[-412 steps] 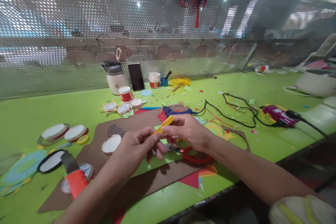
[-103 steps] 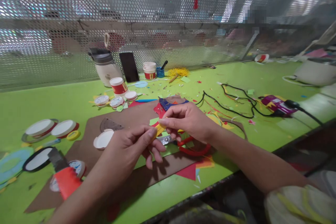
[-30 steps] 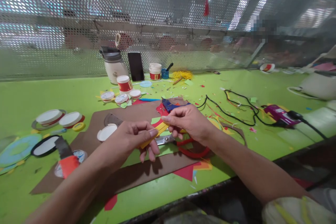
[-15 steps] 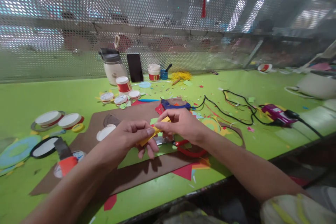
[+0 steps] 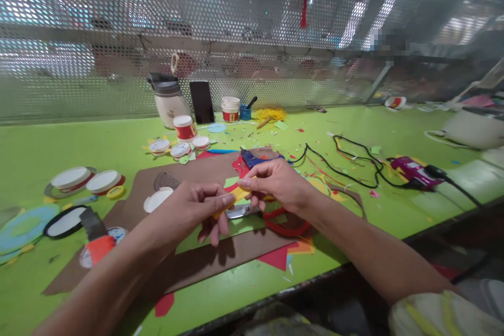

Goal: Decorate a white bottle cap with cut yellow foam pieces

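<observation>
My left hand (image 5: 192,209) and my right hand (image 5: 277,184) meet above a brown card sheet (image 5: 185,268) on the green table (image 5: 59,142). Between them they pinch a narrow yellow paper strip (image 5: 235,197), the left thumb and forefinger on its lower end, the right fingertips on its upper end. Red-handled scissors (image 5: 275,220) lie on the card just beneath the hands. A blue glue gun (image 5: 255,158) lies right behind my right hand.
Round white lids (image 5: 84,179) and paper rings lie at the left. A jug (image 5: 167,100), a phone (image 5: 201,101) and small pots stand by the perforated metal screen. Black cables (image 5: 346,160) run to a purple tool (image 5: 413,171) at the right. Coloured paper scraps are scattered about.
Over the last second both hands kept hold of the yellow strip and worked it between the fingertips, the strip now tilted a little lower. Nothing else on the table has moved.
</observation>
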Available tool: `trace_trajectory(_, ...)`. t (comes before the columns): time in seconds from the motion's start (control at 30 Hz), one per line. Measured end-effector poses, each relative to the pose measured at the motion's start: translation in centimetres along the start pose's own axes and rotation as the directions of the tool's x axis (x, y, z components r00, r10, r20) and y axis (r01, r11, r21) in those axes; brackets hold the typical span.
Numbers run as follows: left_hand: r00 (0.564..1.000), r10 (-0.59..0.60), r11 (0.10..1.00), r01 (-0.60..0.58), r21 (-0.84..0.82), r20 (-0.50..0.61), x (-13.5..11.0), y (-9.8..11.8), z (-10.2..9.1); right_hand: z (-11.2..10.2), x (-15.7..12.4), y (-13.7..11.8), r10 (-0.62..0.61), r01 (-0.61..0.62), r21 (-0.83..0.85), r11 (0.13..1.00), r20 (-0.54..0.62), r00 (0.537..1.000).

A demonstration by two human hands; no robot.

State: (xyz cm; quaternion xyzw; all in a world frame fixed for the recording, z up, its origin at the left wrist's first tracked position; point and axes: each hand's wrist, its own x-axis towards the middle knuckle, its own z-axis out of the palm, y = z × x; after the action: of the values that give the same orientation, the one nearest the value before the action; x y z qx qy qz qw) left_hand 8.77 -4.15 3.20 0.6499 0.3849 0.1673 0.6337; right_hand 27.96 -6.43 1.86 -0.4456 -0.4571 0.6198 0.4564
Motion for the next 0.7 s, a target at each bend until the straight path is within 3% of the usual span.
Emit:
trace_trajectory(0.23, 1.0, 0.009, 1.0, -0.009, 0.0, 0.004, 0.0, -0.1, -0.8, -0.9, 0.3, -0.2, -0.049, 0.049, -0.004, 0.999, -0.079, 0.996)
trace_trajectory(0.53, 0.99, -0.025, 0.998, 0.018, 0.053, 0.141, -0.2, 0.4, -1.7, -1.2, 0.2, -0.3, -0.079, 0.077, -0.085, 0.993, -0.031, 0.996)
trace_trajectory(0.6, 0.992, -0.009, 0.997, -0.001, 0.077, 0.127, -0.1, 0.5, -1.9, -1.0, 0.3, -0.1, -0.089, 0.086, -0.078, 0.993, -0.036, 0.995)
trace_trajectory(0.7, 0.997, 0.08, 0.994, -0.08, 0.077, 0.0, 0.1, 0.4, -2.2, -0.6, 0.4, 0.3, -0.133, 0.13, -0.041, 0.991, -0.082, 0.988)
